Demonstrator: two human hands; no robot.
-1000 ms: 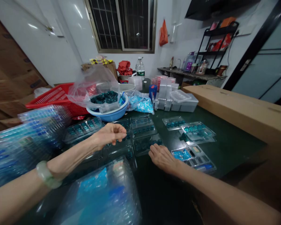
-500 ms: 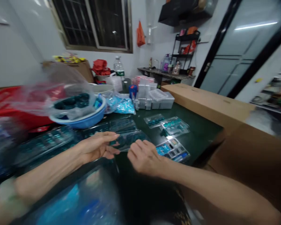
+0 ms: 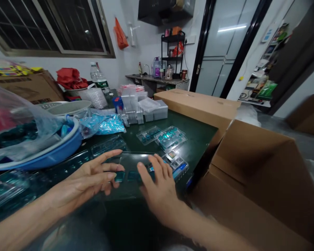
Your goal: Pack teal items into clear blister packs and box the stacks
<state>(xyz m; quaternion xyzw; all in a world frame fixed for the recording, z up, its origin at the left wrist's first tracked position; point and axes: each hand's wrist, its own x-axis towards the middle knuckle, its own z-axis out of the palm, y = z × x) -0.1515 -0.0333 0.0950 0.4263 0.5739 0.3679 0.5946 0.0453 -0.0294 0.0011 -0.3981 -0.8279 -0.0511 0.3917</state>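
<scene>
My left hand (image 3: 90,177) is spread with its fingers apart, its fingertips at the left part of a clear plastic blister tray (image 3: 132,167). Small teal pieces (image 3: 119,176) sit in the tray's near row. My right hand (image 3: 158,188) lies over the tray's right side, fingers apart, hiding part of that row. Just past those fingers is a compartment tray (image 3: 176,166) with blue and silver items. Further back lie two clear trays of teal pieces (image 3: 170,137) (image 3: 148,135).
A blue basin (image 3: 49,155) with a plastic bag stands at left. Behind are a bag of blue pieces (image 3: 103,124) and stacked clear boxes (image 3: 131,109). A long cardboard box (image 3: 199,104) and an open carton (image 3: 246,181) border the dark green table (image 3: 199,136) on the right.
The view has swung right. Both hands have come closer around the clear tray, which now sits nearer me. My fingers have spread wider.
</scene>
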